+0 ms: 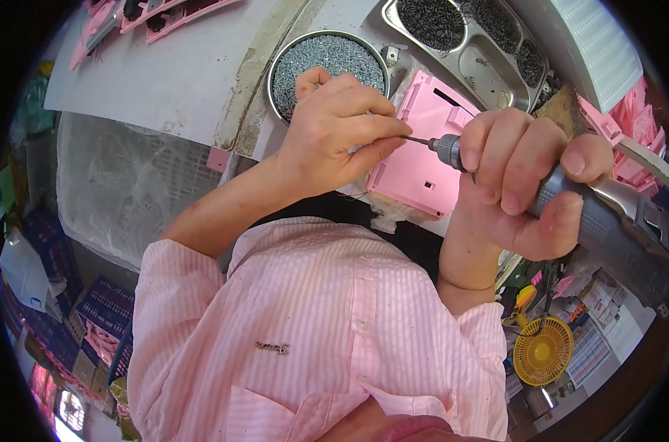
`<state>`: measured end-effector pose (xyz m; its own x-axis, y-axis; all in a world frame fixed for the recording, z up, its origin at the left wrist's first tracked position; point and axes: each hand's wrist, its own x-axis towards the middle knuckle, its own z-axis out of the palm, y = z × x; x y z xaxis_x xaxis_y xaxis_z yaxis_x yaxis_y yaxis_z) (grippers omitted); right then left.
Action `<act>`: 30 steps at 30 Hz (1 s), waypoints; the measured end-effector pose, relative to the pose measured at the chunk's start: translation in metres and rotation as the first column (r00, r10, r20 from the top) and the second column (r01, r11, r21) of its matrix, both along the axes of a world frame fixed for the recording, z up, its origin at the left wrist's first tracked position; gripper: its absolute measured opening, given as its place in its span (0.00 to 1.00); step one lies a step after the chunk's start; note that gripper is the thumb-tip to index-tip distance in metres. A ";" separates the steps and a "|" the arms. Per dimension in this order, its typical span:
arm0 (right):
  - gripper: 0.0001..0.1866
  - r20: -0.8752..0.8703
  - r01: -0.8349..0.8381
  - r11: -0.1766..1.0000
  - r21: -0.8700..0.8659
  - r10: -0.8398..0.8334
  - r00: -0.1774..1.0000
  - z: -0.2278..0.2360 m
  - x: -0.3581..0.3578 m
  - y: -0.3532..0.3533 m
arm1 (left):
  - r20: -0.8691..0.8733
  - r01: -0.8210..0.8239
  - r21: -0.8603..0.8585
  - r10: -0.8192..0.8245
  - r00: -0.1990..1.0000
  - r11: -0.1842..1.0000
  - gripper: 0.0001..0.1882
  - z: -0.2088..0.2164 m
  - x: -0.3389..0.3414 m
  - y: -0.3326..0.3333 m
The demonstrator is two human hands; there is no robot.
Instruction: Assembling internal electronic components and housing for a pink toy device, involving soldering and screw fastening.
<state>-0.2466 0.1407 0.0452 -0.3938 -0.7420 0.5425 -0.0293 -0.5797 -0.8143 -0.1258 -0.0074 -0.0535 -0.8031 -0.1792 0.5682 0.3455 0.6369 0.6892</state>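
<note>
My right hand point(519, 173) is wrapped round a grey electric screwdriver point(607, 228), which lies roughly level with its bit point(419, 140) pointing left. Thumb and fingers of my left hand point(342, 129) are pinched together at the tip of that bit. Whatever small thing sits between these fingertips is hidden. Below the bit, a flat pink plastic part point(415, 177) with slots and a small square hole rests on the table. Just beyond my left hand stands a round metal dish point(270, 92) full of small silvery screws point(331, 59).
A metal compartment tray point(489, 74) with dark screws stands at the far right. More pink parts point(158, 18) lie at the far left. Clear plastic sheeting point(121, 184) hangs below the table edge at left. A yellow basket point(543, 351) is at lower right.
</note>
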 end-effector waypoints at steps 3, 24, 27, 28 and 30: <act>0.14 0.012 0.020 1.000 0.005 -0.020 1.000 -0.001 0.002 0.000 | -0.061 0.014 -0.037 -0.016 0.998 0.999 0.14 0.000 -0.001 -0.003; 0.09 -0.122 0.346 0.922 0.171 -0.329 0.937 -0.063 -0.003 -0.015 | 0.240 -0.111 -0.427 0.231 0.943 0.898 0.09 -0.012 -0.015 -0.042; 0.11 0.058 0.275 0.951 0.139 -0.285 0.957 -0.065 -0.004 -0.014 | 0.237 -0.004 -0.352 0.093 0.967 0.936 0.10 -0.010 -0.013 -0.041; 0.11 0.067 0.271 0.951 0.146 -0.283 0.957 -0.060 -0.005 -0.015 | 0.235 0.050 -0.306 0.024 0.972 0.951 0.10 -0.009 -0.011 -0.040; 0.12 0.055 0.225 0.968 0.114 -0.232 0.971 -0.044 -0.009 -0.017 | 0.238 0.098 -0.166 -0.057 0.970 0.981 0.10 -0.004 -0.004 -0.030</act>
<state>-0.2555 0.1233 0.0017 -0.5922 -0.6801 0.4322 -0.0940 -0.4744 -0.8753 -0.1301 -0.0373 -0.0575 -0.9236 -0.0254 0.3825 0.2432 0.7326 0.6358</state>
